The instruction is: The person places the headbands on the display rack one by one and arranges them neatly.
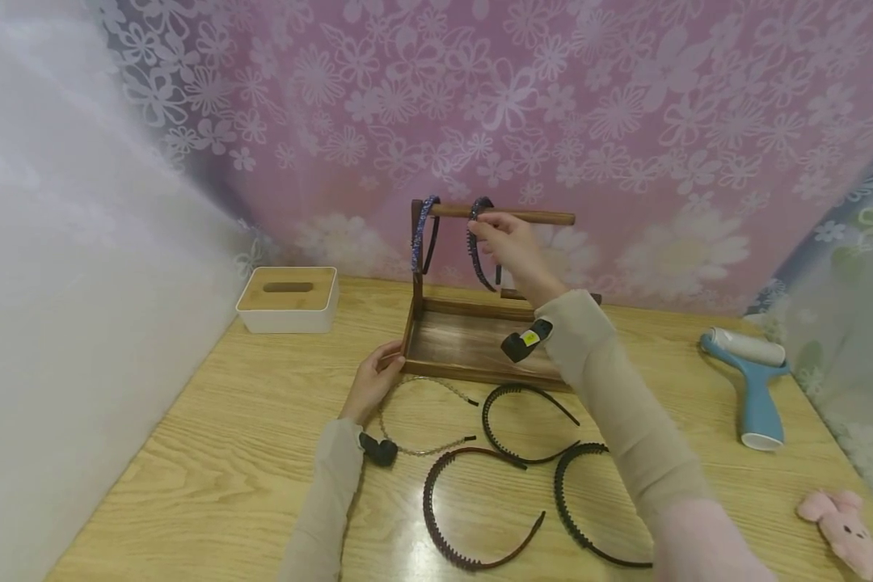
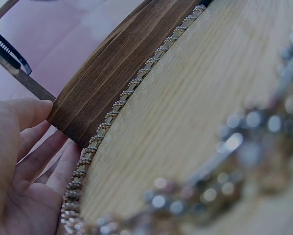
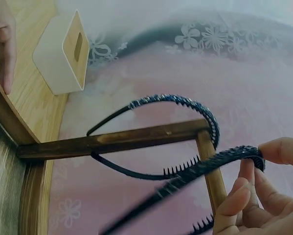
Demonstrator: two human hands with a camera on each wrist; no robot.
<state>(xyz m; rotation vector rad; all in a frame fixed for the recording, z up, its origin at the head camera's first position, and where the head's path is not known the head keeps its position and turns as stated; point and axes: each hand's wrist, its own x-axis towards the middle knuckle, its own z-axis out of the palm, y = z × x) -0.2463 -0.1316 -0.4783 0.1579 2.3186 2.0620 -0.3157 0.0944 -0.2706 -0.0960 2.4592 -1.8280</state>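
A dark wooden stand (image 1: 473, 373) has a tray base and an upper bar. My right hand (image 1: 512, 246) pinches a dark glittery headband (image 3: 205, 166) between thumb and fingers, its arch looped over the upper bar (image 3: 136, 139). Left of it, a blue sparkly headband (image 1: 419, 234) hangs over the same bar, by the upright post. Down at the tray's front left corner, my left hand (image 1: 373, 380) holds the wood, thumb on one side and fingers on the other. Close beside that hand, a beaded headband (image 2: 119, 105) lies on the table.
Toothed headbands lie in front of the stand: a black one (image 1: 486, 416), a brown one (image 1: 429, 505) and another black one (image 1: 562, 501). A tissue box (image 1: 291, 311) stands left. To the right are a blue-handled lint roller (image 1: 760, 404) and a pink plush toy (image 1: 847, 533).
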